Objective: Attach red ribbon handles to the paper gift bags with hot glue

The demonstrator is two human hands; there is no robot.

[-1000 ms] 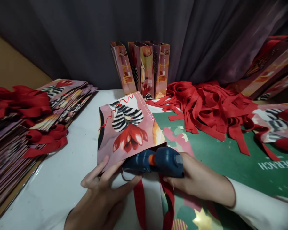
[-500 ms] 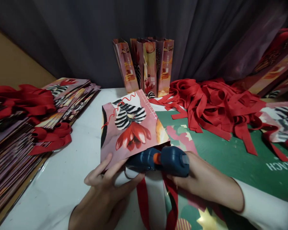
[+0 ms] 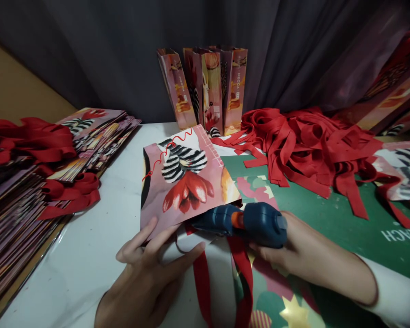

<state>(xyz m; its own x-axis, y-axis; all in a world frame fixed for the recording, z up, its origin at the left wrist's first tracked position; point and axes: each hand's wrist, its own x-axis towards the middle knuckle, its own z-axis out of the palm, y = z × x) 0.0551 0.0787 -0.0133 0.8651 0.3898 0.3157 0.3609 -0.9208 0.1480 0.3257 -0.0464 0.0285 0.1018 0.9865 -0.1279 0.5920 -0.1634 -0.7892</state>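
Note:
A pink paper bag (image 3: 187,182) printed with a zebra-striped shape and a red flower lies tilted before me, its opening towards me. My left hand (image 3: 150,264) holds the bag at its near-left edge, fingers on the printed face and thumb stretched towards the opening. In my right hand (image 3: 280,246) is a dark blue glue gun (image 3: 263,225) with an orange part; a clear stick end shows at its rear. Its front reaches into the bag's mouth, so the nozzle is hidden. Two lengths of red ribbon (image 3: 241,273) hang from the opening towards me.
Flat bags (image 3: 23,228) are stacked at left with red ribbons (image 3: 71,193) on them. Several bags (image 3: 208,91) stand upright at the back by a dark curtain (image 3: 123,54). A heap of red ribbons (image 3: 300,146) lies at right on a green printed sheet (image 3: 345,241).
My right hand and the glue gun have shifted to the right, drawing the gun partly out of the bag's mouth. My left hand and the bag stay nearly in place.

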